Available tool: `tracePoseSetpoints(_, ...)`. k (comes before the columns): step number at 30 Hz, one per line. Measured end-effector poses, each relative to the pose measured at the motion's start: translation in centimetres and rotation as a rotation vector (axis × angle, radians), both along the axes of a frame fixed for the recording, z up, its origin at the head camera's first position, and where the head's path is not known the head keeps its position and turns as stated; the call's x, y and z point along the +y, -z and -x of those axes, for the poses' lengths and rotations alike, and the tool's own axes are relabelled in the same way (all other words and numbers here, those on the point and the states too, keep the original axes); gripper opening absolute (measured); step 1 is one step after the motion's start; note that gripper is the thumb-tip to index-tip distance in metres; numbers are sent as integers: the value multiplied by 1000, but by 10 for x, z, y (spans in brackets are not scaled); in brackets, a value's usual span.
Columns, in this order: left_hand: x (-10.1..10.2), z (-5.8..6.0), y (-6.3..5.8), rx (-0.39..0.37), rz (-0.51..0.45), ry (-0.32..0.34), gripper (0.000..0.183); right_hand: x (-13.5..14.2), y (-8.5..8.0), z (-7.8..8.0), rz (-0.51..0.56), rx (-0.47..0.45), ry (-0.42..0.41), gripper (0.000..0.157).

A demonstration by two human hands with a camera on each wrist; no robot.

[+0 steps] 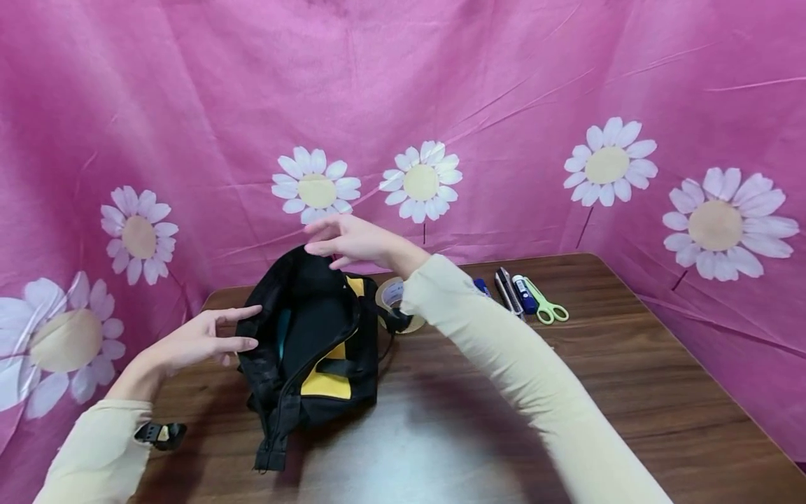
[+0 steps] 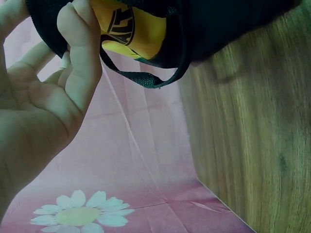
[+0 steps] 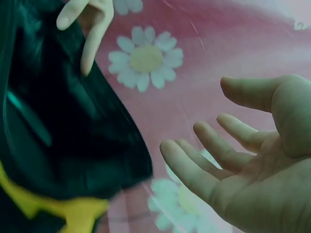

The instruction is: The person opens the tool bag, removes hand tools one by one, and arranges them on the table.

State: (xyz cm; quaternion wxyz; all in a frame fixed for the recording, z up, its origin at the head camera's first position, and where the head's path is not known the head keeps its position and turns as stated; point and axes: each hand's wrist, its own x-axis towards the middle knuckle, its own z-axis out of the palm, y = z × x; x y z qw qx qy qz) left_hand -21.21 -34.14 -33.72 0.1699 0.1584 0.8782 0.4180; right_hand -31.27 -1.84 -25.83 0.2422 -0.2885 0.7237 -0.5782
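A black and yellow zippered bag (image 1: 340, 388) stands on the table with its mouth spread wide. Inside it shows a slim teal thing (image 1: 285, 332), partly hidden by the bag's wall. My left hand (image 1: 201, 339) pinches the bag's left rim, with some fingers on the inner side and others behind the fabric, as the left wrist view shows. Beyond the far end of the opening hovers my right hand (image 1: 359, 241). Its fingers are loosely spread and hold nothing; in the right wrist view they are apart from the bag's edge (image 3: 138, 155).
Right of the bag lies a roll of tape (image 1: 392, 290), partly behind the right sleeve. Farther right are a blue item (image 1: 481, 286), a box cutter (image 1: 508, 292), a glue stick (image 1: 525, 294) and green-handled scissors (image 1: 548, 308). A pink flowered cloth (image 1: 504, 105) hangs behind the wooden table (image 1: 630, 371).
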Motion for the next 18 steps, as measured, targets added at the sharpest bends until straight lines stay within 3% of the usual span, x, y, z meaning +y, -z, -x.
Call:
tracePoseSetpoints(5,-1,1,2,-13,4,-8,72,-39,9,5,3,-31,6,48)
tracePoseSetpoints(11,-1,4,3,6,-2,-7,71,-74,35,12,-45,50,162,40)
tracePoseSetpoints(18,-6,6,7,31,-13,-43,71,-104,71,10,-69,-147,312,34)
